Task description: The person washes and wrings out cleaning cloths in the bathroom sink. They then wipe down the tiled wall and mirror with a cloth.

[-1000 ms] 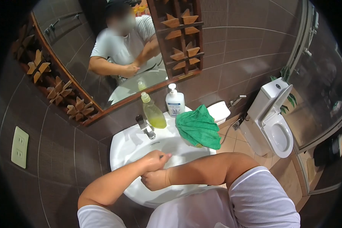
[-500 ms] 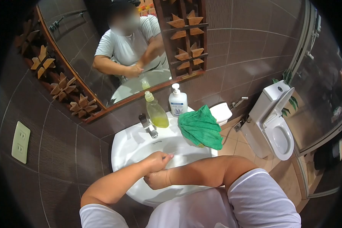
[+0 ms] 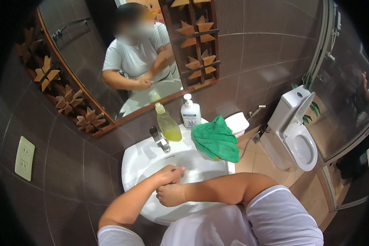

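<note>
Over the white sink [image 3: 131, 164], both hands are together. My left hand [image 3: 168, 175] reaches in from the left, its fingers bent and pressed together, tips toward the right; what lies inside them is hidden. Just below, my right hand [image 3: 171, 194] is closed and pressed against my left hand near the thumb side, seemingly wrapped around part of it. Behind the hands stands the chrome faucet [image 3: 160, 140]. A bottle of yellow-green liquid [image 3: 169, 125] and a white pump bottle [image 3: 190, 112] stand on the sink's back rim. A green cloth [image 3: 216, 139] drapes over the right rim.
A wood-framed mirror [image 3: 90, 53] hangs above the sink and reflects a person in a white shirt. On the right is a toilet [image 3: 301, 143] with its lid raised, beside a glass shower panel [image 3: 344, 82]. A wall outlet [image 3: 25, 158] sits at left.
My hands stay together over the basin, the right one a little higher against the left. My left forearm has moved slightly right. The view has shifted a little.
</note>
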A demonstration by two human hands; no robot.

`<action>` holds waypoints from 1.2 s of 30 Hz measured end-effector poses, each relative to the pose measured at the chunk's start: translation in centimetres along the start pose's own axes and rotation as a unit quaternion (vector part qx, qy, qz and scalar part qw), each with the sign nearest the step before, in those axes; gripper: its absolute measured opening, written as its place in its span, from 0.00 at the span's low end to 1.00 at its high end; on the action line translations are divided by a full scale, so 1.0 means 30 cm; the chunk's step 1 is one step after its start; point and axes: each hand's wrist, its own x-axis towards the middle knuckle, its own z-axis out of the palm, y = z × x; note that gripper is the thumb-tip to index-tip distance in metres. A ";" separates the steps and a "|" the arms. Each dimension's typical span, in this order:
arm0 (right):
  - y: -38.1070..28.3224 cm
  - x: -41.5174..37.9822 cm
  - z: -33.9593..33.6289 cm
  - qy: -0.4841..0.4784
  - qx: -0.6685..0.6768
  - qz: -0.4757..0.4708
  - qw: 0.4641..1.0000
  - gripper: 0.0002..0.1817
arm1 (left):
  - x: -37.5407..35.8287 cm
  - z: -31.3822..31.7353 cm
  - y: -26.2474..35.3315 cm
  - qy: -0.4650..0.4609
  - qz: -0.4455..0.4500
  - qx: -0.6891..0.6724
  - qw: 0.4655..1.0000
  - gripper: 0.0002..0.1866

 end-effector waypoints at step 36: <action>-0.048 -1.106 -0.358 0.276 0.495 0.545 0.618 0.22 | 0.145 0.593 0.592 0.201 0.503 0.052 0.839 0.26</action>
